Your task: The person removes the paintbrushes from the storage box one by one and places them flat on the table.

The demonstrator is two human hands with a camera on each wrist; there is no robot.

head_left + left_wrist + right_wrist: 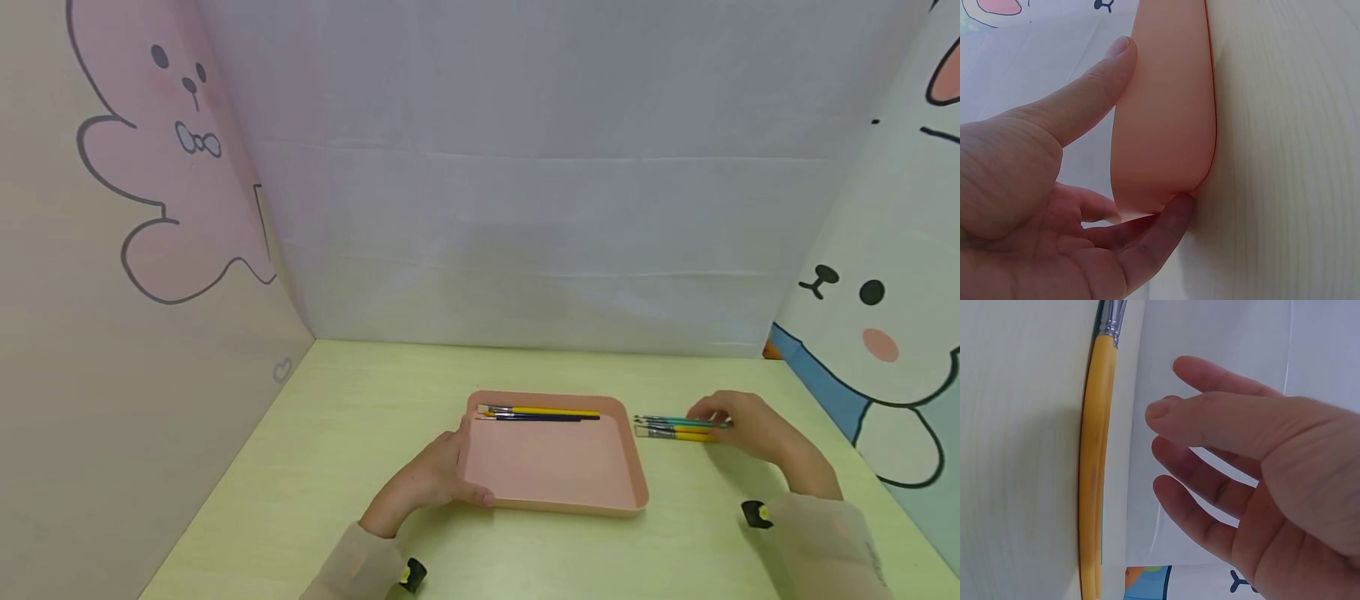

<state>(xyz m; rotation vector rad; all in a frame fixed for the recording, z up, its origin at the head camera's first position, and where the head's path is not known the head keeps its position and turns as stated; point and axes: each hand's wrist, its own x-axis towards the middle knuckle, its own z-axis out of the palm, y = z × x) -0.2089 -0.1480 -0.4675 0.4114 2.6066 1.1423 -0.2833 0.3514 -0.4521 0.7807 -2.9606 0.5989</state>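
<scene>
A shallow pink tray (555,467) sits on the table in front of me. My left hand (438,473) grips its near left corner, thumb over the near side and fingers at the left side; in the left wrist view the fingertips (1179,206) reach the corner's lower edge. Along the tray's far side lie a yellow-handled paintbrush (555,411) and dark-handled paintbrushes (536,418). Right of the tray, yellow-handled paintbrushes (1092,462) and teal-handled ones (675,421) lie side by side on the table. Close over their handle ends is my right hand (738,423), fingers loosely bent, holding nothing.
The pale wood-grain table (360,417) runs back to a white cloth wall (525,250). Side panels with a pink cartoon figure (157,167) and a white cartoon animal (877,375) flank it.
</scene>
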